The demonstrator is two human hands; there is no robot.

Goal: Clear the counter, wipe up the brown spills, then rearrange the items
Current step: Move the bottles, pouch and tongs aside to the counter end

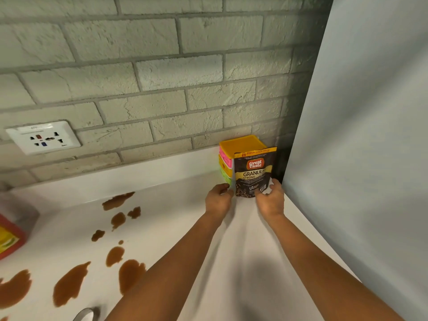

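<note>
Both bare forearms reach from the near edge toward the far right, running almost side by side and drawing closer together at the wrists. The left hand [218,199] lies palm down with its back to the camera, its fingers [223,186] curled under at the far end; whether they pinch anything cannot be told. The right hand [271,200] sits just right of it, also back up, thumb and fingers [275,183] bent and spread. The two hands are near each other but apart, wrists roughly level and straight with the forearms.
</note>
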